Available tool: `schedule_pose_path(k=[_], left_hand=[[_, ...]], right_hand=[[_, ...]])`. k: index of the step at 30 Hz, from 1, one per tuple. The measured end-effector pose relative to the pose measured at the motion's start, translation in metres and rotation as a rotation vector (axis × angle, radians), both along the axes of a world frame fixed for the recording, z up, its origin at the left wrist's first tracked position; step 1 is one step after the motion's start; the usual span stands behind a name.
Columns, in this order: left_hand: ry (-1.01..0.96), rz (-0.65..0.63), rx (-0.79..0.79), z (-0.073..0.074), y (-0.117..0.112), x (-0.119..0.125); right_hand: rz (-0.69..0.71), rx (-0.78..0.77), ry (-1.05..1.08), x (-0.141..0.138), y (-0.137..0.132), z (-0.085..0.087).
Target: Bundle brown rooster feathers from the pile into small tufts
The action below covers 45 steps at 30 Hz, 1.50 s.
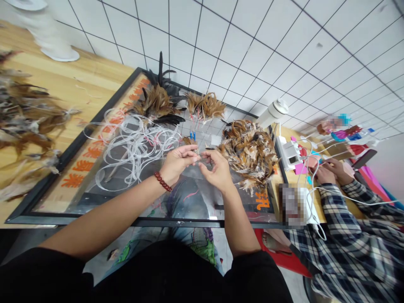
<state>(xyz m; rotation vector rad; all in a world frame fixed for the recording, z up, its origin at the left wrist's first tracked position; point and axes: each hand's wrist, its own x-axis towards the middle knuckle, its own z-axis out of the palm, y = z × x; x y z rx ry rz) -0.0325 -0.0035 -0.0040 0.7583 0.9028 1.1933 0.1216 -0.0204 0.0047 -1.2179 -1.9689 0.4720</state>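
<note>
Feathers (249,149) lie beside right hand (217,169); looped strands (136,153) near left hand (179,163)

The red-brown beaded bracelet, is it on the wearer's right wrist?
No, the bracelet circles the left wrist, behind the left hand, while the right hand's wrist is bare.

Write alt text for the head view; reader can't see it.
A left hand and right hand, close together over a black-framed panel, with something between them too small to identify. A tangle of pale cord lies left of them, a brown feather pile right; at far right, another person's plaid sleeves.
</note>
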Motion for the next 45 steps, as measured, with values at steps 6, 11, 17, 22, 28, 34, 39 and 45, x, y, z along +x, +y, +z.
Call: schedule_pose_path(k=[6, 11, 17, 22, 28, 34, 39, 45], left_hand=[[-0.058, -0.124, 0.002, 0.005, 0.0, -0.004], [0.122, -0.023, 0.159, 0.01, -0.006, 0.0], [0.523, 0.159, 0.464, 0.004, -0.012, -0.002], [0.617, 0.262, 0.554, -0.001, -0.008, -0.007], [0.544, 0.27, 0.557, 0.001, -0.01, -0.002], [0.536, 0.285, 0.633, -0.002, -0.01, -0.001], [0.546, 0.321, 0.713, -0.006, -0.008, 0.0], [0.56, 0.337, 0.721, -0.005, -0.008, 0.001]], right_hand=[[0.061, 0.049, -0.031, -0.001, 0.001, -0.011], [-0.028, 0.068, 0.009, -0.003, 0.0, -0.016], [-0.148, 0.031, 0.117, -0.012, -0.003, -0.015], [-0.16, -0.011, 0.194, -0.022, -0.007, -0.012], [-0.053, -0.277, 0.442, -0.024, -0.008, -0.007], [-0.046, -0.568, 0.953, -0.029, -0.001, -0.011], [-0.104, -0.597, 1.048, -0.032, 0.0, -0.01], [-0.163, -0.465, 0.986, -0.029, 0.003, -0.009]])
